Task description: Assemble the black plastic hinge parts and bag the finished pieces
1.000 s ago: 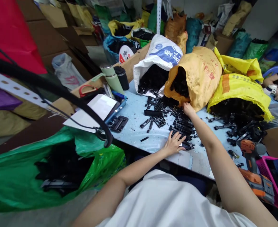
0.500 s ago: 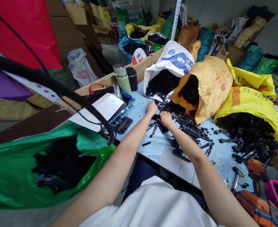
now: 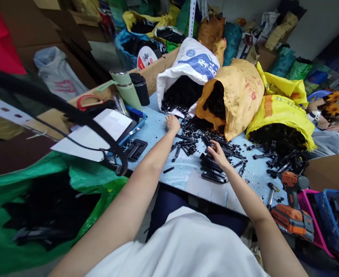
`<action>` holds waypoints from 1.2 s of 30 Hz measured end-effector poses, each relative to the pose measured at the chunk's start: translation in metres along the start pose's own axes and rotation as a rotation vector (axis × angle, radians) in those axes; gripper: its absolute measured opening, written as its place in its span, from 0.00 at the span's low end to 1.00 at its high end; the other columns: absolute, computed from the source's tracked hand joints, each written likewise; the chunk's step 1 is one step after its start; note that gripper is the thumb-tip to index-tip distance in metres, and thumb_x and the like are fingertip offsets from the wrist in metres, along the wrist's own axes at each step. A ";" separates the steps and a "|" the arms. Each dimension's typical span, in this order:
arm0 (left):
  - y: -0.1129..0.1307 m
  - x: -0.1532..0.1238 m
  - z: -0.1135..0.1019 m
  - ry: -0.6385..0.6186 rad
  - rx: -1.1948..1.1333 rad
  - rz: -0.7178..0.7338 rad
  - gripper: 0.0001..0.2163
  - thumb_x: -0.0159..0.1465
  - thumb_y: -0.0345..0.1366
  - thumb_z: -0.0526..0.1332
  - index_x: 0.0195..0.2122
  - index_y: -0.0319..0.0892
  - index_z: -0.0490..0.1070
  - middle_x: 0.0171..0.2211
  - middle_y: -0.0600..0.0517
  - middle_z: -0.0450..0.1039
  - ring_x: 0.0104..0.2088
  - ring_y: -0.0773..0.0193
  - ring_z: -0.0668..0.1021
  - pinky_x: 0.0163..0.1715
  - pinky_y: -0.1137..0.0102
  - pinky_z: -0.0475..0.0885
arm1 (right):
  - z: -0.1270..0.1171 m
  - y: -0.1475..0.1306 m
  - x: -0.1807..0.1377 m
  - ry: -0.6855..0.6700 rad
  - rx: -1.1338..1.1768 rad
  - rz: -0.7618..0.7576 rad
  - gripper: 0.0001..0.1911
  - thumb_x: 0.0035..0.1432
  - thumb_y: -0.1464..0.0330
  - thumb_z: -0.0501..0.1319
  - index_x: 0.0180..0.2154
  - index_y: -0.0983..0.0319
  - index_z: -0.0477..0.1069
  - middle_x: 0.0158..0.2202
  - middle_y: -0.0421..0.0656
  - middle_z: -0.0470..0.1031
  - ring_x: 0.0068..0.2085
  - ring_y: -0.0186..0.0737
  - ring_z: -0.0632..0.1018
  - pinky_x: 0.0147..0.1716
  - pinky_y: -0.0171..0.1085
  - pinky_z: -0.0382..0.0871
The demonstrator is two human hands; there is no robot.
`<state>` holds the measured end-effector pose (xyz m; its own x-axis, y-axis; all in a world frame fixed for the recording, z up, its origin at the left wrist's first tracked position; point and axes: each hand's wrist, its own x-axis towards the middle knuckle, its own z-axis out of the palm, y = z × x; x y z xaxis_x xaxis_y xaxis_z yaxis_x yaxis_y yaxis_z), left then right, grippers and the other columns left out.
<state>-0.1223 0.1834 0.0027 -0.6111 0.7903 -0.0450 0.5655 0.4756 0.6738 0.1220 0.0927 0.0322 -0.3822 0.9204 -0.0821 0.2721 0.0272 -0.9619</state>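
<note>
Black oblong piece [image 3: 206, 141] rests in right-hand fingers [image 3: 214, 147].

Black part [image 3: 206, 141] in the right hand [image 3: 217, 153]

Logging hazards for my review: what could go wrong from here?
The long black part in the right hand could get lost among the loose black pieces. The left hand, beside the mouth of the white sack, might drag contents out. The hammer near the edge of the tabletop could be knocked off.
</note>
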 end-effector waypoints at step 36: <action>0.002 -0.276 -0.026 -0.619 -0.602 0.578 0.17 0.61 0.37 0.56 0.52 0.43 0.67 0.37 0.50 0.72 0.29 0.69 0.73 0.30 0.75 0.70 | -0.017 0.003 -0.145 0.140 0.448 0.194 0.32 0.47 0.51 0.62 0.52 0.57 0.66 0.31 0.39 0.74 0.26 0.34 0.75 0.25 0.36 0.74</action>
<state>0.0323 -0.0438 0.0356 0.1524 0.9775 0.1455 0.2080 -0.1757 0.9622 0.1933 -0.0337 0.0455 -0.2316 0.9363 -0.2641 -0.0906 -0.2911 -0.9524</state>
